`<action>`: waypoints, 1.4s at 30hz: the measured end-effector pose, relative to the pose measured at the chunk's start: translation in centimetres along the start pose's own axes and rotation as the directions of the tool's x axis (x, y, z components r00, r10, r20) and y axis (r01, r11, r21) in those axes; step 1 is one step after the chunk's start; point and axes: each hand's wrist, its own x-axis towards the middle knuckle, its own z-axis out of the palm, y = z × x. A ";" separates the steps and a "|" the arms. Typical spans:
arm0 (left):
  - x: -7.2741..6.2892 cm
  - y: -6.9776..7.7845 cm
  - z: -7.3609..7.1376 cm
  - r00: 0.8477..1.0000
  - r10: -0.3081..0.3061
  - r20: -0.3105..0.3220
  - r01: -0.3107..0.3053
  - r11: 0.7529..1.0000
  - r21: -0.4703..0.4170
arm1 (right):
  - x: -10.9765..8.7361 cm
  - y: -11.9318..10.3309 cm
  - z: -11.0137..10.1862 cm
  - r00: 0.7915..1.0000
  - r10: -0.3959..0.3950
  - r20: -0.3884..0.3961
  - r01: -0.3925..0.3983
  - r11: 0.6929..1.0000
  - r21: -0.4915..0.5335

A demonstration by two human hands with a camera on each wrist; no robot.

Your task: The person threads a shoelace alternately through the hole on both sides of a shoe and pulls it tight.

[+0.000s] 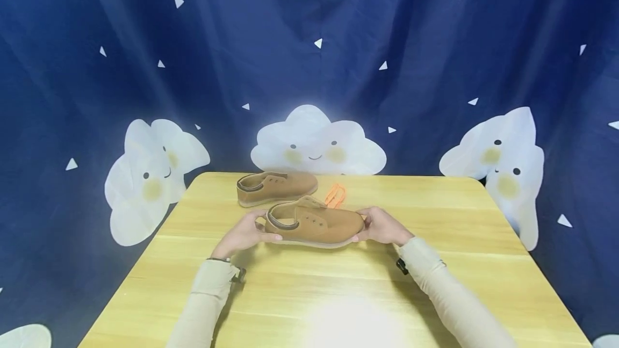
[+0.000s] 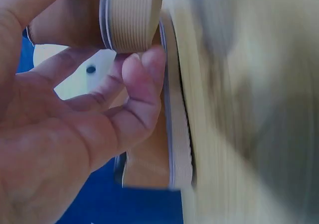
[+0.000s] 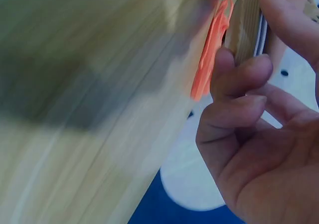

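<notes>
A brown lace-up shoe (image 1: 333, 224) without a lace is held between both hands, its toe to the right in the head view. My left hand (image 1: 245, 232) grips it at the heel; in the left wrist view the fingers (image 2: 139, 84) curl against the ribbed sole edge. My right hand (image 1: 384, 225) holds the toe end, with fingers (image 3: 244, 74) bent at the sole's rim in the right wrist view. Behind it a second brown shoe (image 1: 290, 184), also laceless, stands on the table. An orange bundle of shoelaces (image 1: 336, 195) lies right of that shoe, partly hidden by the held one.
The light wooden table (image 1: 309, 283) has rounded far corners and a bright glare patch at its near side. A dark blue curtain (image 1: 232, 42) with white clouds and triangles hangs behind and around the table.
</notes>
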 end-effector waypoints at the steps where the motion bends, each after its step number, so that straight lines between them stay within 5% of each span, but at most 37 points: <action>1: 0.1 0.2 0.3 1.000 0.015 0.024 -0.015 1.000 -0.004 | -0.5 0.1 -0.3 1.000 0.006 0.001 -0.006 1.000 -0.001; 6: 0.1 0.9 1.6 0.993 0.088 0.081 -0.088 0.996 0.003 | -2.8 0.6 -1.0 1.000 0.031 0.005 -0.031 0.999 -0.020; 24: -1.2 1.2 4.4 0.978 0.178 0.106 -0.193 0.970 0.149 | -6.6 1.2 -0.1 0.997 0.080 -0.024 -0.082 0.993 -0.084; 42: -1.3 0.8 5.0 0.966 0.185 0.183 -0.210 0.969 0.128 | -7.8 1.5 0.4 0.992 0.113 -0.051 -0.117 0.988 -0.097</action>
